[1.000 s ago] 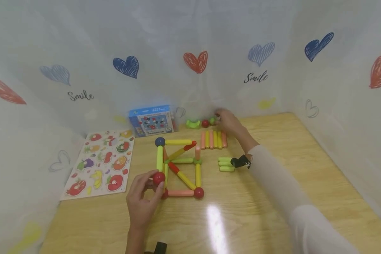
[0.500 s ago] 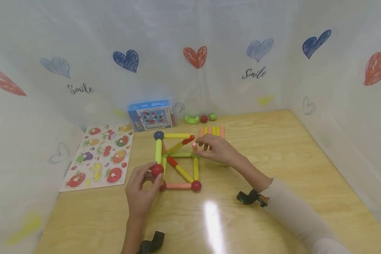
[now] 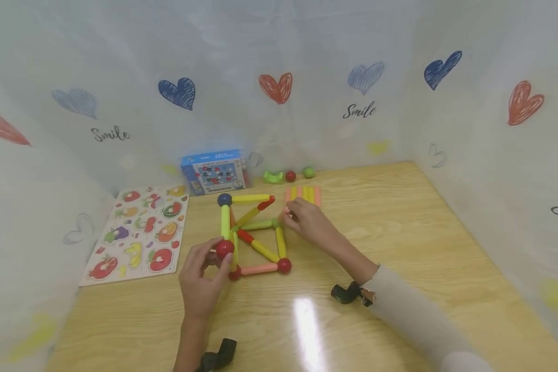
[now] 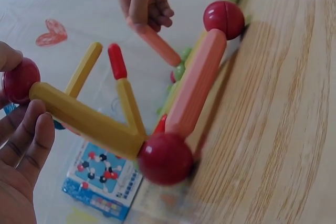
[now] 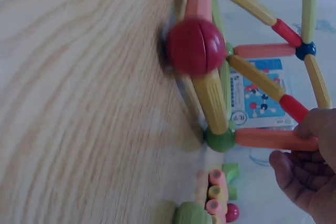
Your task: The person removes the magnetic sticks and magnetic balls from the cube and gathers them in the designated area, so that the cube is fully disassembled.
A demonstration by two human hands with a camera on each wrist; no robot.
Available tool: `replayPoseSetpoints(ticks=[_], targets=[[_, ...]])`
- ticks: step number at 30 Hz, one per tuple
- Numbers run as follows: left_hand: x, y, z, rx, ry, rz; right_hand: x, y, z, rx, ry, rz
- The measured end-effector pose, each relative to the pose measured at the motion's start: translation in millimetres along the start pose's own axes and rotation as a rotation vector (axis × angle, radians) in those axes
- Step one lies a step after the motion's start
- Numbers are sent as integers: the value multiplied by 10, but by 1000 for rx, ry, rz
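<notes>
My left hand (image 3: 201, 281) pinches a red ball (image 3: 225, 249) at a top corner of a frame made of sticks and balls. Below that ball, a yellow stick (image 4: 86, 119) runs down to another red ball (image 4: 165, 158) at the table. My right hand (image 3: 313, 222) pinches the upper end of a pink stick (image 5: 268, 138), whose lower end meets a green ball (image 5: 219, 139) at the frame's base. A blue ball (image 3: 225, 200) forms the far top corner, with a yellow stick (image 3: 251, 198) reaching right from it. Diagonal sticks with red ends (image 3: 245, 236) brace the sides.
Pink and yellow sticks (image 3: 310, 194) lie in a row behind my right hand. Farther back are a green curved piece (image 3: 273, 178), a red ball (image 3: 290, 176) and a green ball (image 3: 308, 172). A blue box (image 3: 216, 173) and a fruit puzzle board (image 3: 139, 235) stand left.
My right hand has come from the loose balls at the back to the upright pink stick and now pinches its top. My left hand keeps hold of the red ball.
</notes>
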State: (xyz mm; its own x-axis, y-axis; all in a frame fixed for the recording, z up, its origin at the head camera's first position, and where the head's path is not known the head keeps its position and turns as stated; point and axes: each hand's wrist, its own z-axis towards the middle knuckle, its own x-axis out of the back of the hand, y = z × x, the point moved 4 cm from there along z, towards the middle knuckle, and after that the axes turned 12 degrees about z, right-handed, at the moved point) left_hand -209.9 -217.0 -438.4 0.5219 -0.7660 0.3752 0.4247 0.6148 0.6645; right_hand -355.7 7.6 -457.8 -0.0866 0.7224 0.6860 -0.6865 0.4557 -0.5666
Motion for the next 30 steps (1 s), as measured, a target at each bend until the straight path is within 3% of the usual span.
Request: replayPoseSetpoints(ticks=[6,9,13,16,26,30], targets=[[17,-78,-13,-17,14,-11,-41,102,87,-145,57,11],[-29,-193,-61,-24,13,-18,-29,157,56,-199,87,42],[-76,-346,-106,-18,11,-18,25,196,4,-226,128,92],[-89,-377,-109,-25,7,-23,77,201,-24,-208,138,88],[-78,-294,-58,19,-10,25,125,54,20,-112,-33,-59],[-76,-275,-72,3,-1,28,100,73,33,-169,-112,-48]])
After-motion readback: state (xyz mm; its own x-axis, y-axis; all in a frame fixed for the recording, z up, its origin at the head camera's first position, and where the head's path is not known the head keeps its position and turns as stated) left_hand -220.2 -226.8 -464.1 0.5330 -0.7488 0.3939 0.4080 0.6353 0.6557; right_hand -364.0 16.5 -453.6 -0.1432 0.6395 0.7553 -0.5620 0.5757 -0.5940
